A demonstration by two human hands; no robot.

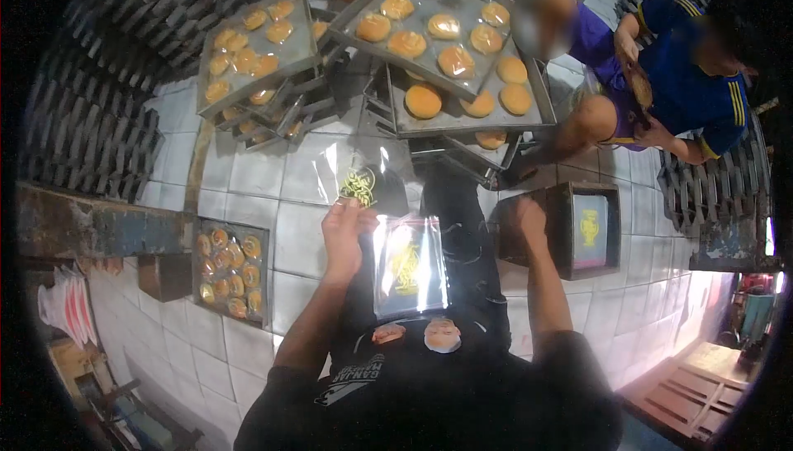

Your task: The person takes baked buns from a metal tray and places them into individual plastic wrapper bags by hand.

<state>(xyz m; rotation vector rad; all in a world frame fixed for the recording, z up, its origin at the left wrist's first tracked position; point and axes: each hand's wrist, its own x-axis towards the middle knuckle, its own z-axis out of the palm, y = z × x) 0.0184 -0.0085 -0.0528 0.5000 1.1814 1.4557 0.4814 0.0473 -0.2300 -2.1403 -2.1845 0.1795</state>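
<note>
Between the fingers of my left hand [347, 224] is a clear plastic bag [357, 182] with a yellow-green print, held up over the tiled floor. A stack of similar clear bags [406, 269] lies on my lap, shining with glare. My right hand [529, 218] is closed near the left side of a dark box [612, 232]; whether it holds anything is hidden. Inside that box lie more printed bags [590, 230].
Stacked metal trays [541, 108] of buns stand ahead, with another stack [312, 63] to their left. A tray of wrapped buns [264, 273] lies at left on the floor. A co-worker [673, 67] sits at upper right; another person's legs show at top.
</note>
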